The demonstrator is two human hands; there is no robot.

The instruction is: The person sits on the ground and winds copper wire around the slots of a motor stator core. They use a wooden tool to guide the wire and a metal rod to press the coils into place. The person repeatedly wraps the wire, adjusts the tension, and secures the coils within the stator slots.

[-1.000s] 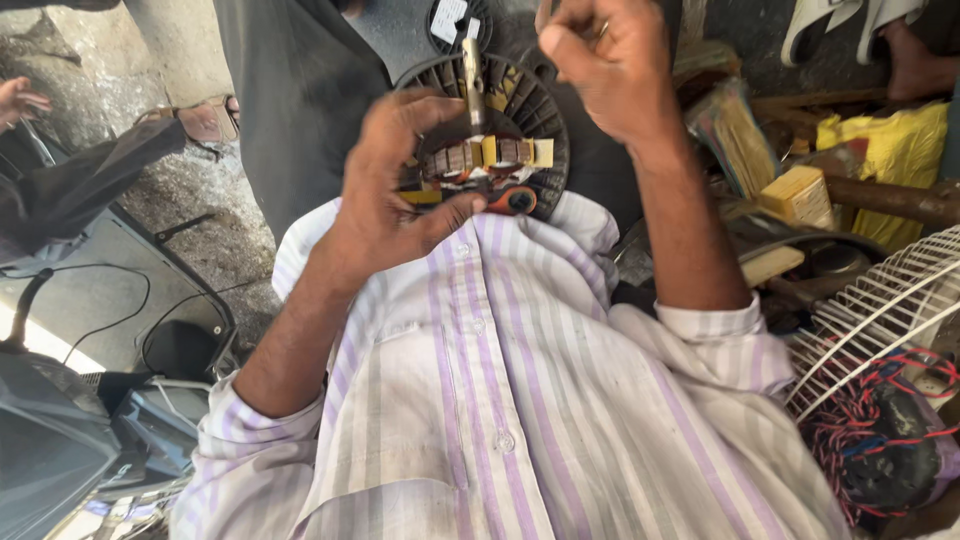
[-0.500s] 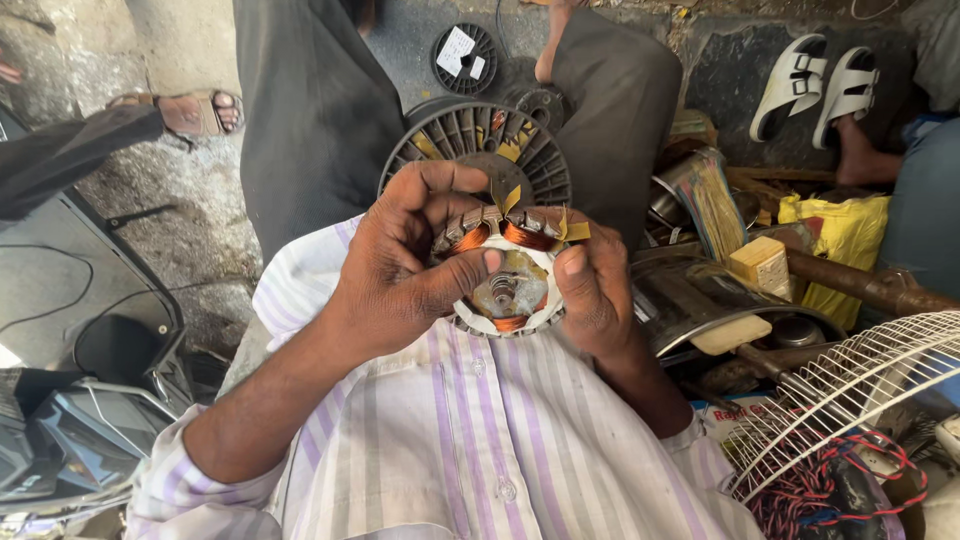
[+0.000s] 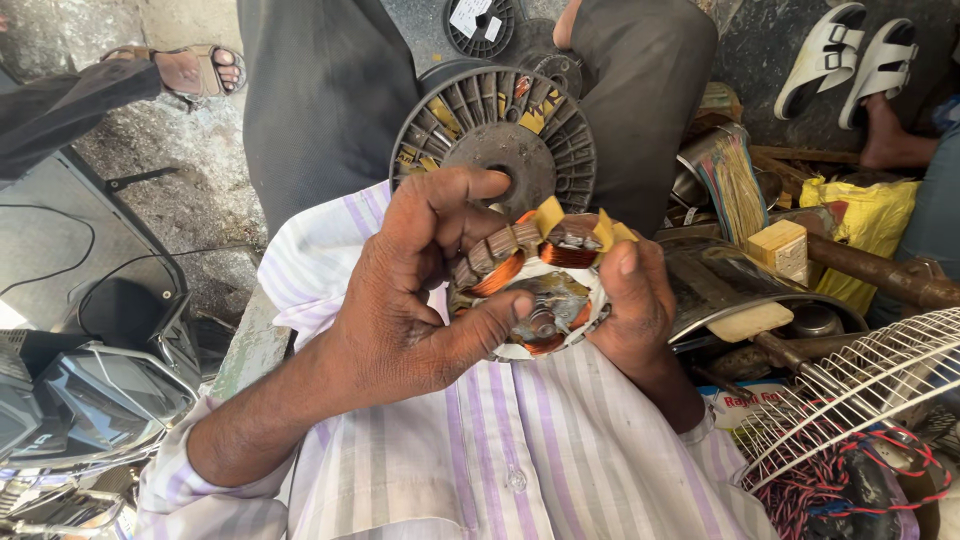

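Hands close together on a motor stator (image 3: 535, 295) with copper windings, held above the striped shirt (image 3: 560, 450). Since a second ago the right hand (image 3: 635, 300) has dropped from overhead to grip its right edge; the left hand (image 3: 420, 300) clamps thumb and fingers across the left side, near the black finned rotor (image 3: 495, 130).

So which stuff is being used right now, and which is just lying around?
In use:
left hand
right hand
copper-wound motor part, held by both hands

Lying about:
black slotted disc
white wire fan guard
white sandals
yellow bag
red and black wires
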